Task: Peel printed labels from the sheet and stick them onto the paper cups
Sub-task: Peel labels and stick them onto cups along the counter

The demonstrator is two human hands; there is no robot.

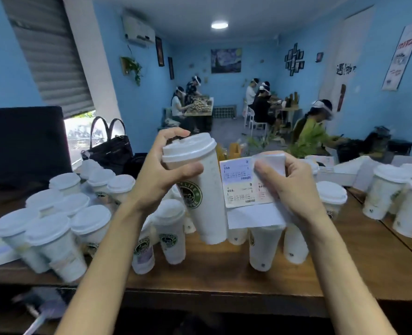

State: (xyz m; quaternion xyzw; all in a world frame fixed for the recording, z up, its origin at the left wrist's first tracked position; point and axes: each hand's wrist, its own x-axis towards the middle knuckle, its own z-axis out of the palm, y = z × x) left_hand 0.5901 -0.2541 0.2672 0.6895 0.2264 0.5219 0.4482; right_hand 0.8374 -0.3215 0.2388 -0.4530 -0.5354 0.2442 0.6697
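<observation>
Head view: a lidded paper cup (206, 189) is held up above the worktop (224, 274) by the left hand (161, 170), whose fingers are wrapped around the rim and lid while the thumb lies across the upper wall. The cup is tilted, base toward the camera; its wall is matte white, tapered, and printed with a round green-and-black logo. The lid is white plastic, domed, with a raised edge.

The label sheet (248, 187) is gripped by the right hand (289, 180), closed on the sheet's right portion with the thumb on the front. The sheet is thin white paper; printed labels with small dark text and barcodes are seen on its upper part, a blank strip below. Its left edge lies just beside the cup wall; contact cannot be confirmed. A curled piece of paper is seen at the fingertips, but it cannot be told whether this is a peeled label.

Many more lidded cups (55, 226) are crowded on the brown, wood-grained worktop, left, centre and right, some upright, some leaning. A black handbag (110, 146) is noted beyond the left group.
</observation>
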